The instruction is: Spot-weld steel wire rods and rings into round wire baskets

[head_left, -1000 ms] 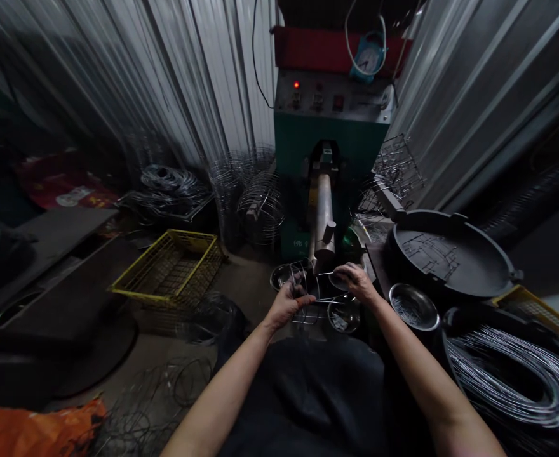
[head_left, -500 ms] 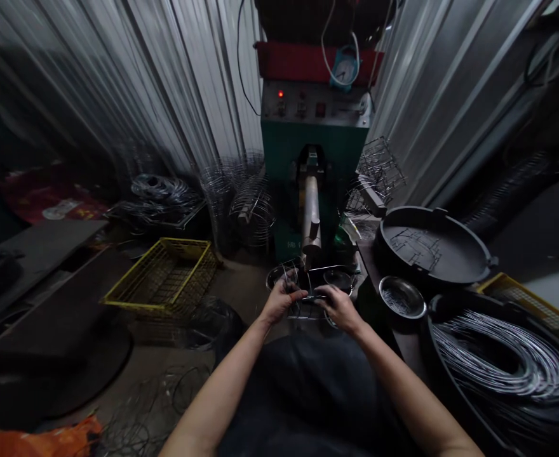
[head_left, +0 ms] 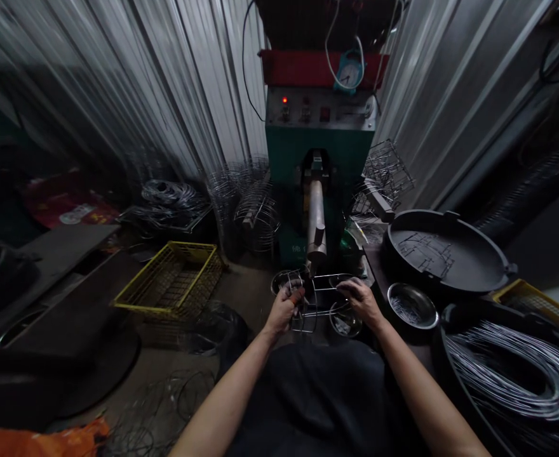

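Observation:
My left hand (head_left: 283,311) is closed around a thin wire frame (head_left: 312,327), which has a curved hoop and straight rods reaching to the right. My right hand (head_left: 363,303) is at the frame's right end, fingers bent together and pointing left. What they pinch, if anything, is too small and dark to make out. Just above the frame is the lower tip of the metal arm (head_left: 316,219) of a green machine (head_left: 284,152). Below my right hand stands a small metal bowl (head_left: 345,325) with small pieces in it. Other bowls behind the frame are partly hidden.
On the right are a bowl of short metal pieces (head_left: 411,308), a black round pan (head_left: 455,254) with wire parts, and a tub (head_left: 451,355) of wire hoops. A yellow wire basket (head_left: 131,297) stands left. Wire coils (head_left: 169,193) lie near the corrugated wall (head_left: 188,82).
My right hand has moved right, away from my left hand, and its fingers have come apart from the middle of the wire frame. The view has shifted slightly.

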Available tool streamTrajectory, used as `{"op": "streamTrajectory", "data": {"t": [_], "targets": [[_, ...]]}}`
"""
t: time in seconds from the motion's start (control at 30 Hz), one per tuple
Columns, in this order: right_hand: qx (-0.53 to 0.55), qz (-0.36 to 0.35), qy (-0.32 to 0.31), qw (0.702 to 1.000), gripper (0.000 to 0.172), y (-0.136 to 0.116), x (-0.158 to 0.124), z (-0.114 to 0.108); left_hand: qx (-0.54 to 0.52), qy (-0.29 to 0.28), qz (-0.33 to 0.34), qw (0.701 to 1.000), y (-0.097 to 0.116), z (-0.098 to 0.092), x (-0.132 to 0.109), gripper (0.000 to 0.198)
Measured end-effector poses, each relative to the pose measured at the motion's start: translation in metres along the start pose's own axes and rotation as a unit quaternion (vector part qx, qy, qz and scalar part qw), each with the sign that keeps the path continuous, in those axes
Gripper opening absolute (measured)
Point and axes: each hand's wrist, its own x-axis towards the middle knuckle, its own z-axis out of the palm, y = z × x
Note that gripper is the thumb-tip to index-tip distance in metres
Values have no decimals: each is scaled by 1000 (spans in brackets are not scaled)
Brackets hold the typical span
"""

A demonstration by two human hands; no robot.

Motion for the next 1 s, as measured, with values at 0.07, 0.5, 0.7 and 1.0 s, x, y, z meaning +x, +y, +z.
{"op": "streamTrajectory", "data": {"t": [0.07,0.5,0.7,1.0], "targets": [[2,1,-4,1000,14,-1,3,0,0,-1,-3,1000,0,0,1,43],[-6,-12,-27,1000,14,0,18,1,-5,-2,-8,1000,1,-3,12,44],[0,-18,-35,999,13,6,24,1,-26,-14,-8,1000,2,-4,18,44],[2,-29,-54,998,14,4,21,-1,-31,-15,1,999,-1,-4,9,45]]}}
